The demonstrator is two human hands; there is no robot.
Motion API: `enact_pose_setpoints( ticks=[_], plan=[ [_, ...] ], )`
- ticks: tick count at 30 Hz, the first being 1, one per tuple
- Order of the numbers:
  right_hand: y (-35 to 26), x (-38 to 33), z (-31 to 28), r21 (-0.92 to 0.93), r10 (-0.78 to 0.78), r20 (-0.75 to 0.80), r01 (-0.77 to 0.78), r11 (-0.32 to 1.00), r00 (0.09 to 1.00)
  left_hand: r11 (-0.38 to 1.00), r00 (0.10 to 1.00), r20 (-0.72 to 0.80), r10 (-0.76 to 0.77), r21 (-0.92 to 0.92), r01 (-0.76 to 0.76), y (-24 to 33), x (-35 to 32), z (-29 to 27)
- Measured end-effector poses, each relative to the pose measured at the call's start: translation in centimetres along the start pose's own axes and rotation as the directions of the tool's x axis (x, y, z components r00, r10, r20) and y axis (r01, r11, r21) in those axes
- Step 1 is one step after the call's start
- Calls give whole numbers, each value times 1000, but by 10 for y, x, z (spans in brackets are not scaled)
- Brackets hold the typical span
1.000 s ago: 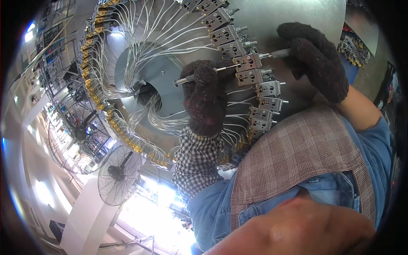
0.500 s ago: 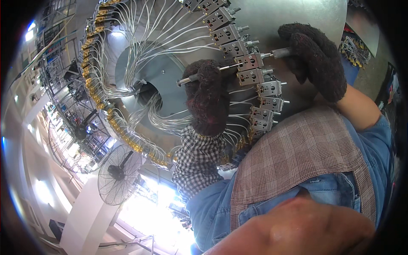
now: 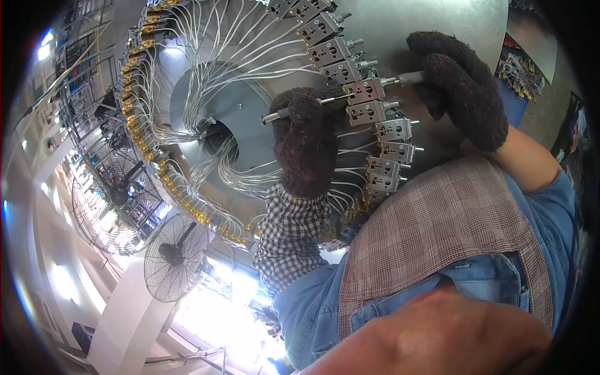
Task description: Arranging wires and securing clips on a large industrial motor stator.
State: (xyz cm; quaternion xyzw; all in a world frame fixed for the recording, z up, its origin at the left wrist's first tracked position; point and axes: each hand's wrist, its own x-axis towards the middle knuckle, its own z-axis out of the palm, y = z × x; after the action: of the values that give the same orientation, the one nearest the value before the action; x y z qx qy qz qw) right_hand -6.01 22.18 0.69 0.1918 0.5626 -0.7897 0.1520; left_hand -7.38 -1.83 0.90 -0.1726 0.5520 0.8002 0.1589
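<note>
My left hand, in a dark knitted glove, is closed round a slim metal pen-like tool with a thin tip. That tip meets the inner end of a small metal switch box with a threaded stem. On the box's outer side, my right hand, gloved alike, grips a grey cylindrical tool; its end is at the stem. Several similar boxes stand in a curved row on a round metal table, white wires running inward from them. The right fingertips are partly hidden.
Brass-coloured terminals line the far left rim of the round table. Wires gather at a dark central hole. A standing fan is at the lower left. More wired parts lie at the far right.
My right hand and the box between the tools have shifted very slightly left. Both tools stay at the same box.
</note>
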Motion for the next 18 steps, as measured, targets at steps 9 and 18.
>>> enact_pose_setpoints(
  ticks=[9,18],
  plan=[
    [2,-10,-6,-18,-133,26,133,991,991,999,1000,12,25,40,-25,6,-6,0],
    [22,-18,-13,-70,-326,164,341,938,931,983,995,32,-95,-155,99,3,-18,-4]
  ],
)
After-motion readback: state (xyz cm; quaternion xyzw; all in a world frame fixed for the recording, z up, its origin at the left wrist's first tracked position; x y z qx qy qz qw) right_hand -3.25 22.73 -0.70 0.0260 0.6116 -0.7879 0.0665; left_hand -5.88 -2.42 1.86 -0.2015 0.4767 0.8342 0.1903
